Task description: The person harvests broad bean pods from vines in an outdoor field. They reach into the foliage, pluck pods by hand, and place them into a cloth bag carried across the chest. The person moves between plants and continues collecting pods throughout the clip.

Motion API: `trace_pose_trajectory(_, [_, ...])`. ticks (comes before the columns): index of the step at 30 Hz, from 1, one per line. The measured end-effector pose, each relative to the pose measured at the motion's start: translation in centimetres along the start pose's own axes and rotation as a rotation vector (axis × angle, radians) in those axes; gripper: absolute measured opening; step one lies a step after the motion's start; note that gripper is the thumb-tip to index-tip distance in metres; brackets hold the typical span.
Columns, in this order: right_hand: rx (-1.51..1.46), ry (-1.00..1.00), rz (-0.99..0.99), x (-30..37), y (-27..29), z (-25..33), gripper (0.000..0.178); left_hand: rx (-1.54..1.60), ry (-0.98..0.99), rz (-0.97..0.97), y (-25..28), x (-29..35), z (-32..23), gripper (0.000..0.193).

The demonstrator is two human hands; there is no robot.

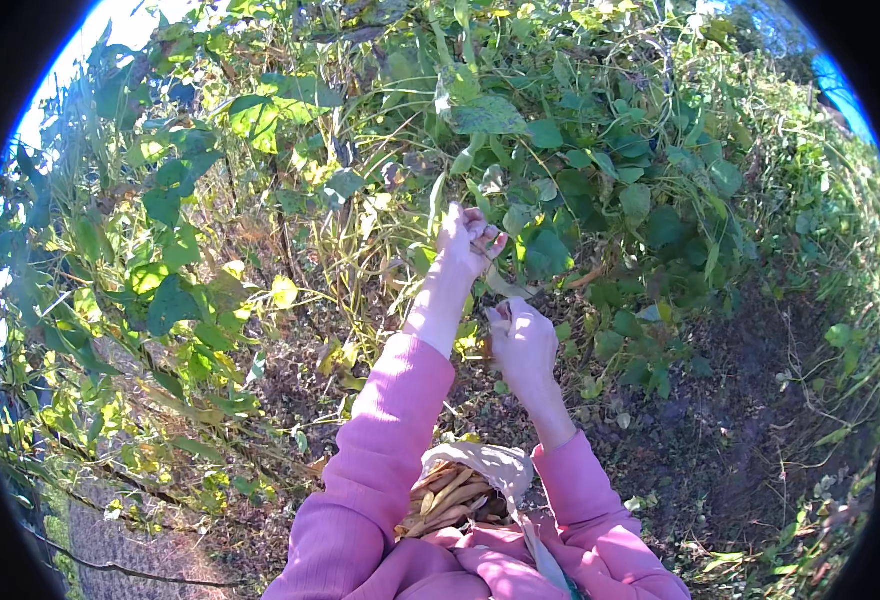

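Note:
My left hand [471,240] is raised among the bean vines, palm turned upward and fingers curled in. Whatever lies in those fingers, if anything, is too small to make out. A pale green pod [436,204] hangs right beside it. Lower and to the right, my right hand [524,340] is closed, with thumb and fingertips pressed together below a pale, curled leaf or pod [506,286]. I cannot tell whether it grips that piece. At my waist, a whitish cloth bag [495,464] hangs with its mouth open, holding several dry tan bean pods [450,497].
Dense climbing vines with green leaves [550,250] fill the space ahead and to both sides. Yellowing leaves and dry stems [345,265] tangle left of my hands. Dark soil with leaf litter [710,430] spreads at the right. A thin dark stem [130,570] crosses the lower left.

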State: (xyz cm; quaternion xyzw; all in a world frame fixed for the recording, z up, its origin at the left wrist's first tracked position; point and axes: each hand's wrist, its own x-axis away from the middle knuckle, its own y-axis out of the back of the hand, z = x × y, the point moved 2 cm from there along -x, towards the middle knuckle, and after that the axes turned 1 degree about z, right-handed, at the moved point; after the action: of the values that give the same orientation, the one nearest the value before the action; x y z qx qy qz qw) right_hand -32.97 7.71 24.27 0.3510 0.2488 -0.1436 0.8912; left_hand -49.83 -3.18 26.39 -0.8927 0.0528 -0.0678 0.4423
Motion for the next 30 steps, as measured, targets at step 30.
trace_pose_trajectory(30, [0.404, 0.239, -0.133, -7.0, -2.2, -0.3, 0.010, -0.008, -0.009, -0.191, -0.8, -0.4, -0.3, 0.046])
